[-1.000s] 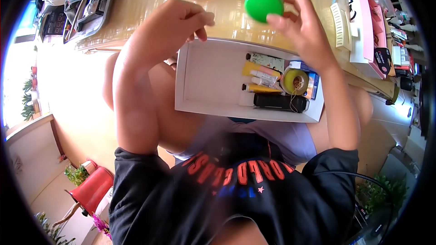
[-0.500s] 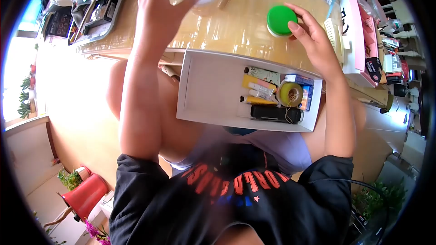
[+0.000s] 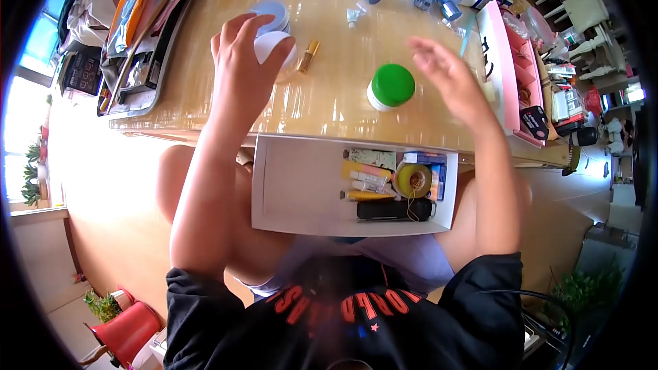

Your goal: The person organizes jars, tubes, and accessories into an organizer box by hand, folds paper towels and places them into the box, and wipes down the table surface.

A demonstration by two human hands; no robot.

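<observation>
at a yellowish counter (image 3: 329,106), two bare hands work well apart, with a green-lidded jar (image 3: 393,85) standing upright between them. the left hand (image 3: 243,58) arches over a white-lidded tub (image 3: 268,45), thumb and fingers apart on either side of its lid; whether skin meets plastic, the view cannot tell. the tub lies directly in that gap, the left hand far the nearer of the two; its round top gives no long axis to line up with. a gold tube (image 3: 308,56) lies just to the tub's right, its length slanting away from the person, and a bluish round container (image 3: 271,11) sits just behind. the right hand (image 3: 449,79), slightly blurred, hangs with fingers apart and nothing in them; the green-lidded jar lies to its left and a little nearer the body, not touching. below, a white box (image 3: 295,178) rests across the lap (image 3: 401,250), its right end holding small tubes (image 3: 367,173), a roll of tape (image 3: 402,181) and a black case (image 3: 380,210).
</observation>
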